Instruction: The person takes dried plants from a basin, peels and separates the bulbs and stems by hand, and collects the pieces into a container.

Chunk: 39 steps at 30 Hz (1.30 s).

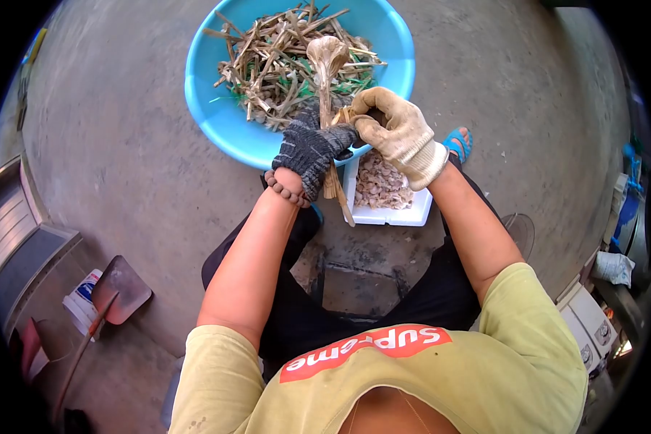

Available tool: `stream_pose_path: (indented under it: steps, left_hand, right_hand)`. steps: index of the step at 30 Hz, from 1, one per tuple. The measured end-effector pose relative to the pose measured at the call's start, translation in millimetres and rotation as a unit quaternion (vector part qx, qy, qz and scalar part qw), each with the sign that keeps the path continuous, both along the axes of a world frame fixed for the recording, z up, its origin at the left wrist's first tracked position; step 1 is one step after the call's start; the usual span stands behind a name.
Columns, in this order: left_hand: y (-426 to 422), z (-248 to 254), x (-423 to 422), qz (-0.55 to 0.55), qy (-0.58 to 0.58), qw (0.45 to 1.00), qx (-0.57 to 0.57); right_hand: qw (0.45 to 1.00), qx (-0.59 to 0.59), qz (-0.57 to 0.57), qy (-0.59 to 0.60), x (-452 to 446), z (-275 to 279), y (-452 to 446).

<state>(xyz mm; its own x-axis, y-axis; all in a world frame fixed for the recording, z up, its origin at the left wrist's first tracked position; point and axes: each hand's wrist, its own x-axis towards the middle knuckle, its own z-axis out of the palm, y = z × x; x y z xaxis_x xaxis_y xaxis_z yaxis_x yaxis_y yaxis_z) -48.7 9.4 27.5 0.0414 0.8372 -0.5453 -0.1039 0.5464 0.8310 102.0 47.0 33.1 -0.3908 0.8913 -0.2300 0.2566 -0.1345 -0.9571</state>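
Observation:
My left hand (312,150), in a dark grey knitted glove, is wrapped round the dry stalk of a garlic bulb (327,54). The bulb points away from me, above the basin, and the stalk's lower end (343,199) hangs toward me below the glove. Close against it, my right hand (397,134) wears a cream work glove with its fingers curled in. A torn, yellowish stalk piece (345,114) shows at its fingertips; what those fingers grip is hidden. Beneath both hands is a blue basin (220,134) heaped with cut dry stalks (267,65) and green strands.
A white foam box (390,215) of garlic cloves (379,181) stands between my feet, partly under the basin's rim. On the left are a shovel (123,289) and a white bucket (83,300). Assorted items line the right wall, among them a white bag (614,267).

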Motion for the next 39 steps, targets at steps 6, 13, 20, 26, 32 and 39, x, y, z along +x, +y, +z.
stream_pose_path:
  steps: [6, 13, 20, 26, 32, 39]
  left_hand:
    - [0, -21, 1, -0.038, 0.153, 0.987, 0.029]
    - [-5, -24, 3, -0.02, 0.117, 0.989, 0.084]
    - [-5, -17, 2, -0.068, 0.11, 0.99, 0.053]
    - [-4, -16, 4, -0.006, 0.066, 0.996, 0.057]
    - [6, -4, 1, -0.008, 0.038, 0.999, -0.036]
    - [-4, -13, -2, -0.042, 0.112, 0.987, 0.111]
  right_hand:
    - [0.999, 0.042, 0.021, -0.028, -2, -1, -3]
    - [0.983, 0.164, 0.043, -0.065, -1, 5, -5]
    - [0.982, 0.163, 0.046, -0.087, -1, 6, -4]
    - [0.983, -0.161, -0.024, 0.081, 3, 1, 3]
    - [0.993, -0.103, 0.011, 0.053, -4, 12, 3]
    - [0.986, -0.155, -0.015, 0.064, -2, 10, 6]
